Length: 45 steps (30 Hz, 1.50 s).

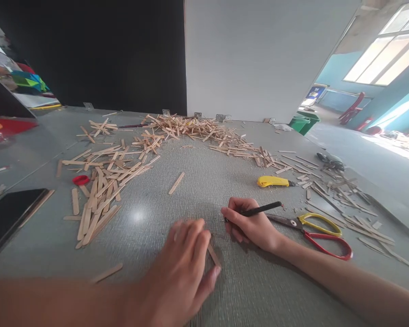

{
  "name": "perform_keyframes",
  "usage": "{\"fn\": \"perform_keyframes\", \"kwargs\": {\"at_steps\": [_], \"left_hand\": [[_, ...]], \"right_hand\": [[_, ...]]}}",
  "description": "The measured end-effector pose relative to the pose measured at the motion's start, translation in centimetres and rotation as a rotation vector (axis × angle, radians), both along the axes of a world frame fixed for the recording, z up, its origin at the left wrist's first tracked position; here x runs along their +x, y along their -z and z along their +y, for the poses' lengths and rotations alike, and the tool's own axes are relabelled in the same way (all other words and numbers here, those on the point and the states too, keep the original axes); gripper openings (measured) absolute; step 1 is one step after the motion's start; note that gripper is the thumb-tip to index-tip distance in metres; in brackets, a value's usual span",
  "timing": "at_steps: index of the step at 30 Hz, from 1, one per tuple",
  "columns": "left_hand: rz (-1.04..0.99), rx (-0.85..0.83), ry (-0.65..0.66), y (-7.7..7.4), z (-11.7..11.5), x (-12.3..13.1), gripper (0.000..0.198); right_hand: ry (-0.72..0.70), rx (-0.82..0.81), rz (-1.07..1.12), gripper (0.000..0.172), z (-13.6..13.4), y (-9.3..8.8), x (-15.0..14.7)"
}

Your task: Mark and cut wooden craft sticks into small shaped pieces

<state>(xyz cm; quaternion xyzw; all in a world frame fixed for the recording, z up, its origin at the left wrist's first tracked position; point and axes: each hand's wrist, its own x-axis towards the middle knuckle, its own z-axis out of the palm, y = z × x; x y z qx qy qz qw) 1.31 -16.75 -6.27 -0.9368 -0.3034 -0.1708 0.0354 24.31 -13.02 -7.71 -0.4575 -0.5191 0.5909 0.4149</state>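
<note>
My left hand (186, 263), a little blurred, is low over the grey table with its fingers bent onto a short wooden craft stick (213, 255). The thumb lies by the stick's near end, and the fingers hide its far end. In my right hand (250, 225) is a slim black pen (262, 208), pinched in a writing grip, its tip hidden by the fingers. Behind that wrist lie scissors (313, 231) with one yellow and one red handle. A yellow utility knife (274, 181) rests farther back. Another craft stick (176, 183) lies alone ahead of both hands.
Loose craft sticks (100, 195) lie heaped at the left, and more (191, 127) spread along the back panel (259, 59). Cut strips (344, 200) litter the right side. A red ring (81, 180) and a dark flat device (13, 213) are at the left.
</note>
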Motion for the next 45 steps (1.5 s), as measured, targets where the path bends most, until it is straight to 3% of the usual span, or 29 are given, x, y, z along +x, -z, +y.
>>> {"fn": "perform_keyframes", "kwargs": {"at_steps": [3,8,15,19,23,28,31,36,45], "left_hand": [[0.016,-0.080,-0.091,0.0,0.7,0.4,0.024],[-0.005,-0.206,-0.011,-0.3,1.1,0.6,0.011],[-0.125,-0.250,-0.093,-2.8,4.7,-0.6,0.030],[-0.135,-0.287,-0.127,-3.4,5.6,-1.1,0.025],[-0.133,-0.332,-0.079,-1.7,4.2,-0.8,0.089],[-0.059,-0.404,-0.008,-0.2,4.2,-1.5,0.122],[-0.020,-0.495,0.029,-1.2,5.1,-2.1,0.110],[-0.108,-0.557,-0.076,-2.9,5.4,-1.1,0.068],[-0.077,-0.347,0.012,-0.1,4.2,0.4,0.068]], "right_hand": [[-0.023,0.009,-0.003,0.043,-0.1,0.0,0.1],[-0.046,0.031,0.003,0.042,-0.1,-0.1,0.1],[-0.026,0.008,0.003,0.042,0.1,-0.1,0.1],[-0.021,0.013,0.016,0.041,0.0,0.1,0.2],[-0.024,0.020,0.010,0.039,-0.1,0.2,0.2],[0.003,0.046,0.009,0.041,-0.1,0.0,0.1],[0.013,0.062,0.011,0.044,0.0,-0.2,-0.1],[0.009,0.029,0.043,0.045,0.1,-0.4,-0.1],[-0.021,0.013,-0.099,0.044,-1.0,-0.2,-0.3]]}}
